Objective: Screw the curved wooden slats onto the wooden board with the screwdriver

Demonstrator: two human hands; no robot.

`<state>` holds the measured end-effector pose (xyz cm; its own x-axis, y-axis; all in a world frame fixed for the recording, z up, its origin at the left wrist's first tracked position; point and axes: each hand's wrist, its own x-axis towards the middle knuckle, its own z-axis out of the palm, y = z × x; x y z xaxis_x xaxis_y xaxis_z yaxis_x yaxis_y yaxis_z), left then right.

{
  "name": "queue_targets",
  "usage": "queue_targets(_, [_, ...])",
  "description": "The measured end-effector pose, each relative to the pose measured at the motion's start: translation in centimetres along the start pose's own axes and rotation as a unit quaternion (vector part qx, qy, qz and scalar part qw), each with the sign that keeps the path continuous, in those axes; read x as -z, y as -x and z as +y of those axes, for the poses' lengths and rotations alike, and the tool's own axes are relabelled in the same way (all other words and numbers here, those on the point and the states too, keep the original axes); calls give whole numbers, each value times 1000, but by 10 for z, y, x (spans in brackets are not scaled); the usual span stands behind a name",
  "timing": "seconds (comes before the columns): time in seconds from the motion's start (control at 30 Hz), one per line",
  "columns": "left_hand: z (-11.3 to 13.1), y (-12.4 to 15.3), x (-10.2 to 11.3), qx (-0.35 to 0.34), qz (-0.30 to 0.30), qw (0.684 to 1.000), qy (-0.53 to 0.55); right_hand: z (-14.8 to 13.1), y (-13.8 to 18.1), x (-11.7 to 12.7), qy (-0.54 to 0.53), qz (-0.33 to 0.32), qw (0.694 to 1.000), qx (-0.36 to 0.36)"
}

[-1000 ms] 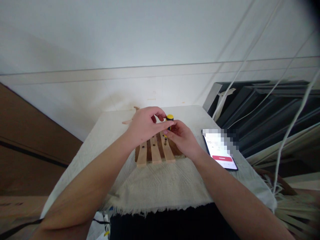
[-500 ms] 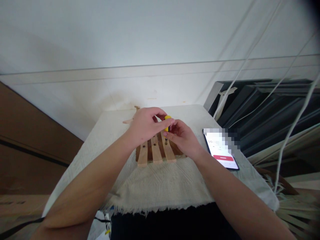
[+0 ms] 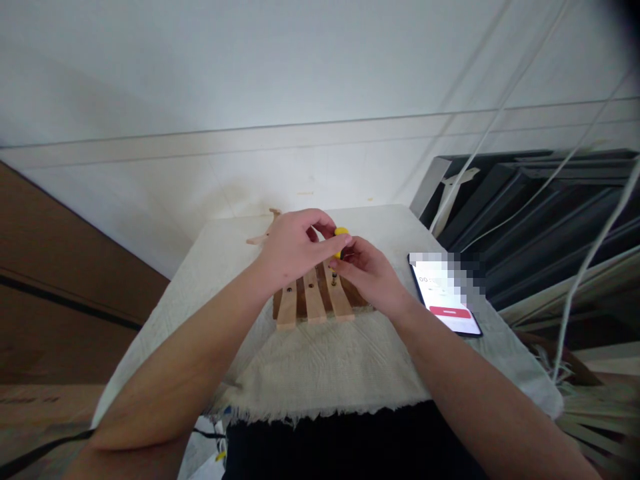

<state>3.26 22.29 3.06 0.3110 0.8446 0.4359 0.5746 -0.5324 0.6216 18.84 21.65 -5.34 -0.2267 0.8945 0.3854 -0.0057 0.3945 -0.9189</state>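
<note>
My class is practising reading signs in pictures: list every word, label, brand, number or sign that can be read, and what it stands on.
"00:" on the phone screen; what follows is pixelated.
Red button on that screen: white label, too small to read.
Brown surface at lower left: dark print, too blurred to read.
Screwdriver: no readable text.

Screwdriver [image 3: 341, 231] — now another rotation angle
</note>
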Motion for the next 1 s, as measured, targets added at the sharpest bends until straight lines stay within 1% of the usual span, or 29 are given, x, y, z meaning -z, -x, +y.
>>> queue_targets(0.1, [1,1,-1,1,-2,1000,10,-3,1,0,-2,-22,1000,6])
queue_targets(0.27, [1,2,-2,0,4,1000,13,-3,0,0,24,23,999,-9])
queue_targets(0.47, [-5,0,-3,1,7,1000,-5,-3,1,0,6,12,1000,6])
queue_targets(0.6, [-5,0,-1,0,-15,1000,-3,-3,1,-1,12,28,1000,2])
queue_targets(0.73, [-2,1,-1,0,9,1000,-1,-2,0,-2,18,46,999,5])
queue_targets(0.8, [-2,0,-2,4,17,1000,7,-2,0,-1,8,36,999,3])
queue_targets(0.9, [-3,0,-2,0,11,1000,15,-2,1,0,2,11,1000,14])
queue_targets(1.0, [-4,0,-2,-4,11,1000,10,-1,1,1,12,12,1000,21])
